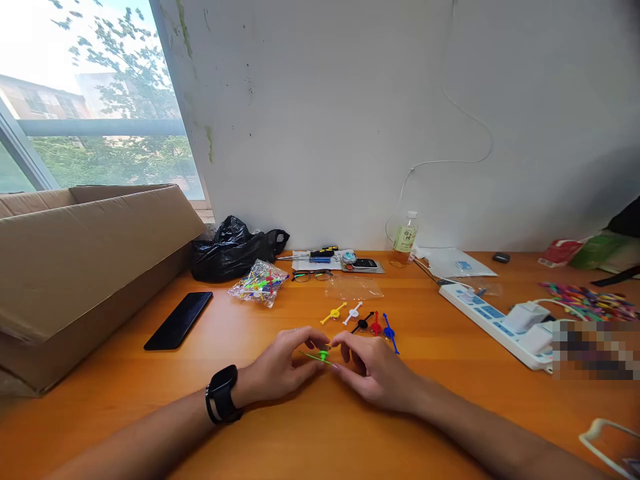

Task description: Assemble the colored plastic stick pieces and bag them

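Note:
My left hand (pixel 280 367), with a black watch on its wrist, and my right hand (pixel 373 367) rest on the orange table (pixel 300 433), fingertips meeting. Between them both pinch a small green plastic stick piece (pixel 323 356). Just beyond my fingers lies a row of similar pieces: yellow (pixel 333 313), white (pixel 353 313), black (pixel 363 323), red (pixel 376 326) and blue (pixel 389 333). Farther back a clear bag of coloured pieces (pixel 260 283) lies on the table.
A large cardboard box (pixel 85 267) fills the left side, with a black phone (pixel 179 320) beside it. A black plastic bag (pixel 233 250), glasses (pixel 311 275), a bottle (pixel 404 239) and a white power strip (pixel 495 323) stand toward the wall. More coloured pieces (pixel 590 300) lie at right.

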`<state>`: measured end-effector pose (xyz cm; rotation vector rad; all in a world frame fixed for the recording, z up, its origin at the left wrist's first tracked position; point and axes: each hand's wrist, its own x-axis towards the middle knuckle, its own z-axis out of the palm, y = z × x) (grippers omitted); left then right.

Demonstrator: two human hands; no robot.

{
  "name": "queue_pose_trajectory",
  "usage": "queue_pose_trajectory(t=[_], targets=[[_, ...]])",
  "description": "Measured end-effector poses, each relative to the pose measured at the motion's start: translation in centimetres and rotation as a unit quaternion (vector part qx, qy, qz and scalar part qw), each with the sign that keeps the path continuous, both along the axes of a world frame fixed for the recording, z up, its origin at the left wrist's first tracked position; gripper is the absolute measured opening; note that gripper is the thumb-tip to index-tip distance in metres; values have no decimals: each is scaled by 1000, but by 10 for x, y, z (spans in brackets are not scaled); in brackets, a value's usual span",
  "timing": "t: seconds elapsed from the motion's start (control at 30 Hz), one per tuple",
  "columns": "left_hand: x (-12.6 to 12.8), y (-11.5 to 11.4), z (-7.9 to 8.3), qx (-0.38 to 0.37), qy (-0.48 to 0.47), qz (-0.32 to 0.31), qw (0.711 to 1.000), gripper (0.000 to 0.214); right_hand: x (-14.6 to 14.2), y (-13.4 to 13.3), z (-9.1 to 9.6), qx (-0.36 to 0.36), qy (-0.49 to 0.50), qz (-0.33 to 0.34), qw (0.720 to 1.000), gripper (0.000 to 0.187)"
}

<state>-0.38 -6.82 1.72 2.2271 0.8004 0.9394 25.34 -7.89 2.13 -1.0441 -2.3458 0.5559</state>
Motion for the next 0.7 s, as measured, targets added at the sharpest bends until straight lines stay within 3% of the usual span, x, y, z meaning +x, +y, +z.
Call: queue_pose_trajectory(t=[0.1,0.23,0.43,0.53,0.7], targets=[[-1,-1,2,47,15,-14,999,25,1,1,0,-4,13,7,1000,35],[-1,-2,6,137,20,-27,990,25,3,2,-4,-8,22,62,998,29],[1,-5,9,242,-13,-17,970,34,4,6,-8,12,47,73,996,46],[0,-6,9,225,-23,-2,974,33,4,7,-8,30,64,79,994,54],[-1,-3,6,129,-41,23,990,29,4,3,-5,10,63,82,995,59]])
